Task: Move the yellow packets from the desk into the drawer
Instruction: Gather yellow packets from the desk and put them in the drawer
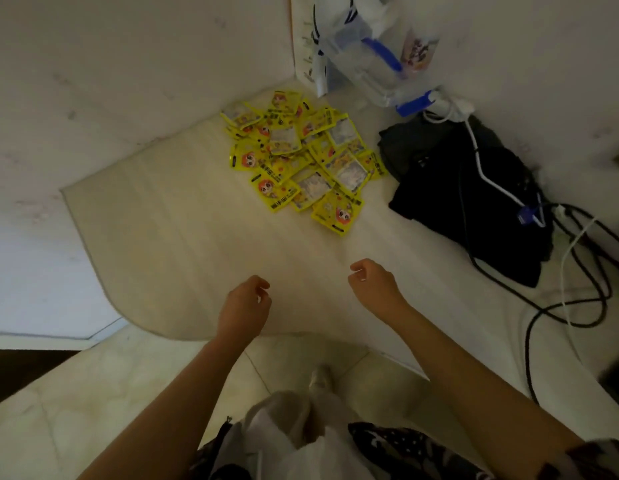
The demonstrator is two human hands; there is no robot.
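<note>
light: dim, soft, yellowish cast
shadows: faint, none hard
glare: none
blur: soft all over, print on packets (302, 157) unreadable
edges: strong wide-angle bending, desk (169, 233) rim curves
dark: black bag (474, 202) detail lost

We see glossy plastic-film yellow packets (301, 157) catching light on a pale, matt surface (169, 220) with faint wood-like grain. The black bag (467, 202) looks like dull cloth. The clear container (366, 64) is shiny plastic. Floor tiles (110, 375) look smooth, slightly glossy.
</note>
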